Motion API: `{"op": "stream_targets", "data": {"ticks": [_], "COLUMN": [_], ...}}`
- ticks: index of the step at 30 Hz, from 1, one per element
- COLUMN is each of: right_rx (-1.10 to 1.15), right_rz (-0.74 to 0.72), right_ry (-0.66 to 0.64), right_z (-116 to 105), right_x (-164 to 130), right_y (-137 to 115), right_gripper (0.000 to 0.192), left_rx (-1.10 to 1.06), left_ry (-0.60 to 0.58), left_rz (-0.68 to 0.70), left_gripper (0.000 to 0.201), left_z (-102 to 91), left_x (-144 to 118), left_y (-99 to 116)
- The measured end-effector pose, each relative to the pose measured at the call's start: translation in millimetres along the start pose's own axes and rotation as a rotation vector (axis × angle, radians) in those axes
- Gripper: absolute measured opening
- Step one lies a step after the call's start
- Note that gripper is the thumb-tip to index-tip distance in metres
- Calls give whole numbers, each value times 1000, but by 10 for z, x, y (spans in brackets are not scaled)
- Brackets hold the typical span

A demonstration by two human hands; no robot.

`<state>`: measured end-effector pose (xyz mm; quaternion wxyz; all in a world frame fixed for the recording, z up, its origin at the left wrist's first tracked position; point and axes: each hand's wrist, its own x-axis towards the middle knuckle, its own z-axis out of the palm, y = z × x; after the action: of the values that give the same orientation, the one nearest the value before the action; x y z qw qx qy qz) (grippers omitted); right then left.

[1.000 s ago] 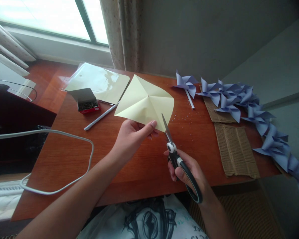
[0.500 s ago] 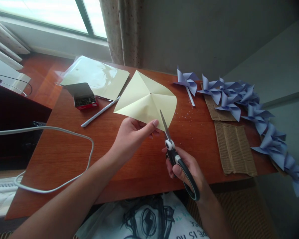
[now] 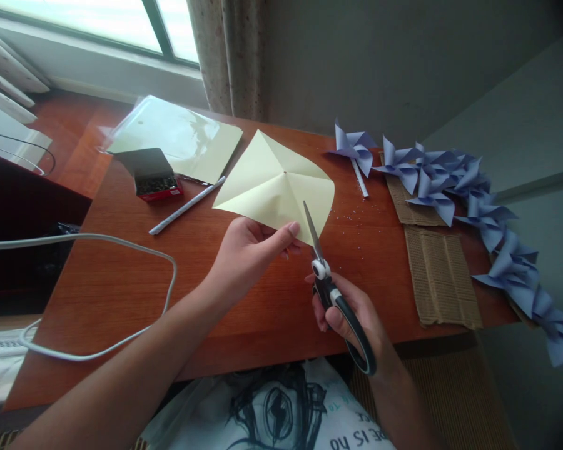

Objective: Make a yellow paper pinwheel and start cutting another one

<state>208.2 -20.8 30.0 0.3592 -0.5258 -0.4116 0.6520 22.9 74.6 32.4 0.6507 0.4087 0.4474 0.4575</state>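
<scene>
A pale yellow square of paper (image 3: 258,181) with diagonal creases and a small dark mark at its centre is pinched in my left hand (image 3: 253,253), the thumb on top near the lower corner. My right hand (image 3: 349,312) is closed around the handles of black-and-white scissors (image 3: 326,284). The blades point away from me at the paper's lower right corner, one blade lying above the sheet. The other blade is mostly hidden, seemingly under the paper.
Blue paper pinwheels (image 3: 431,175) line the right side, partly over corrugated cardboard pieces (image 3: 443,278). One pinwheel (image 3: 354,150) has a paper stick. At left are an opened small box (image 3: 157,184), a rolled paper stick (image 3: 187,205), packaged yellow paper (image 3: 178,134) and a white cable (image 3: 173,275).
The scissors and paper have barely moved relative to each other. The camera view has shifted slightly. Both hands keep their hold.
</scene>
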Motion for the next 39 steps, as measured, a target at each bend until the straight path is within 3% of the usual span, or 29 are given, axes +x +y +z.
{"op": "stream_targets", "data": {"ticks": [39], "right_rx": [-45], "right_rz": [30], "right_ry": [11], "right_z": [6], "right_x": [-5], "right_y": [-75], "right_gripper": [62], "left_rx": [64], "left_ry": [31], "left_rz": [41], "left_gripper": [25], "left_z": [12], "left_x": [-3], "left_y": [15]}}
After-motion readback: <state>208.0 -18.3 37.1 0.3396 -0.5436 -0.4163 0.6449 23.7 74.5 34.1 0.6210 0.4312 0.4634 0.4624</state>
